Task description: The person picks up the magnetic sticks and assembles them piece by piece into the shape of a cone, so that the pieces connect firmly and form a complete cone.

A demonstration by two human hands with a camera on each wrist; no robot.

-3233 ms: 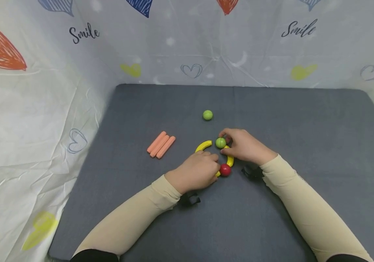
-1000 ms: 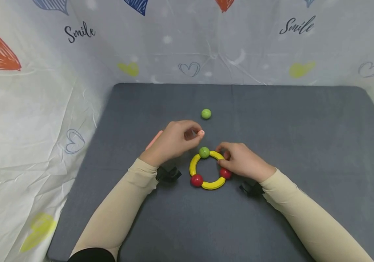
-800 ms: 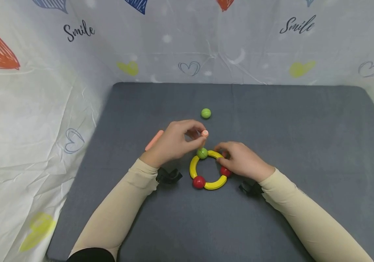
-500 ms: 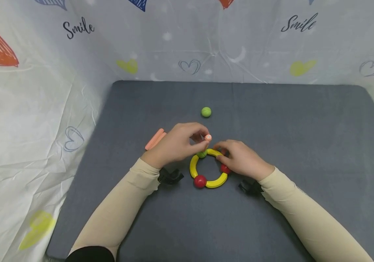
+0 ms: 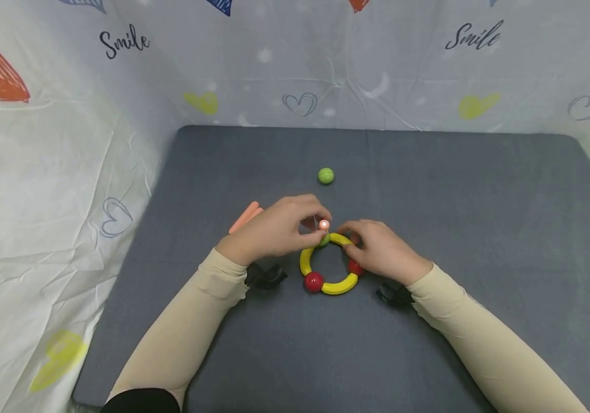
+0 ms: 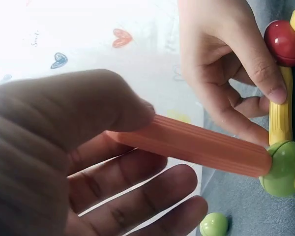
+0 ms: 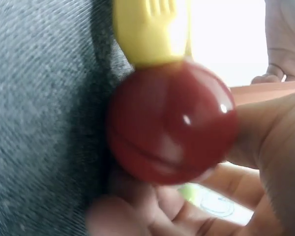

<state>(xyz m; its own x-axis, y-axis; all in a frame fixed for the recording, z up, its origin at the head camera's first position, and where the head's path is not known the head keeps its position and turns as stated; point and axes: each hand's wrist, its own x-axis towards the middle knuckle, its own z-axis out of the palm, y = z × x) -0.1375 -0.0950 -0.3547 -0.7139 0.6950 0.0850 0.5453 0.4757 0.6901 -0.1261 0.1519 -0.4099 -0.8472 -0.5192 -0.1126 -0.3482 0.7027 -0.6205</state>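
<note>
On the grey table lies a ring of yellow curved rods joined by two red balls and a green ball. My left hand pinches a ridged orange rod between thumb and index finger, with its other fingers spread. The rod stands over the green ball, its lower end right at the ball in the left wrist view. My right hand grips the yellow curved rod between the green ball and the right red ball, partly hiding both in the head view.
More orange rods lie to the left, partly hidden behind my left hand. A loose green ball sits farther back. A white printed cloth hangs behind the table and along its left side.
The ring has been closed with the green ball, and my left hand has picked up an orange rod. Lately it brought that rod right and down onto the green ball; my right hand stayed nearly still.
</note>
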